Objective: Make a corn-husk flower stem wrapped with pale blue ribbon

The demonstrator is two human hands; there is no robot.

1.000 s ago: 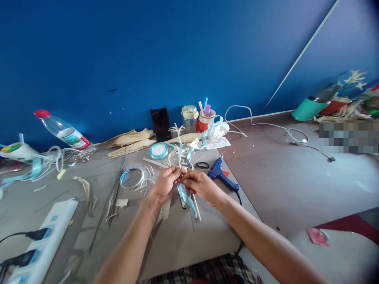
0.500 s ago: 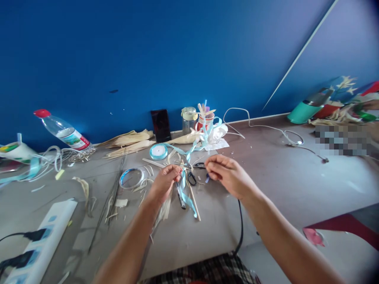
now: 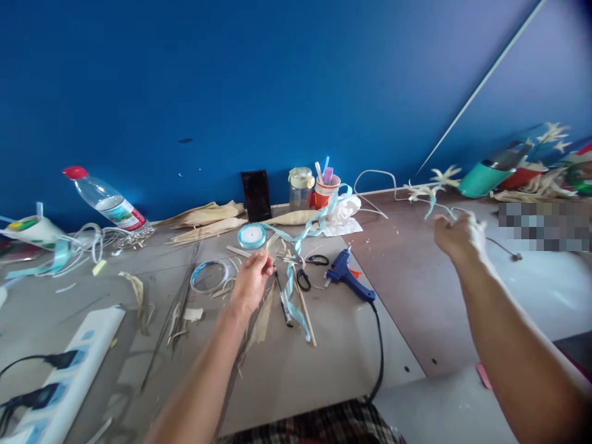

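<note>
My right hand (image 3: 460,237) is stretched out to the right, closed on a flower sprig (image 3: 430,191) of pale husk-like blossoms with a bit of light blue ribbon; its stem is mostly hidden by the hand. My left hand (image 3: 253,277) is closed with its fingertips pressed together over the husk scraps; what it may hold is hidden. Beside it lie a black pen (image 3: 283,303), a thin wooden stick (image 3: 305,308) and a curled light blue ribbon (image 3: 296,302). Black-handled scissors (image 3: 304,280) and a blue glue gun (image 3: 346,275) lie between the hands.
A ribbon spool (image 3: 252,235), a tape roll (image 3: 209,276), a dark phone (image 3: 256,196), a jar (image 3: 300,188) and a red paper cup (image 3: 326,190) stand or lie farther back. A power strip (image 3: 76,370) is at left, a tilted bottle (image 3: 111,206) behind it, a green tumbler (image 3: 485,176) at right.
My right hand has swung far to the right, carrying the flower sprig away from the paper cup. The glue gun is now uncovered. My left hand stays near the pen.
</note>
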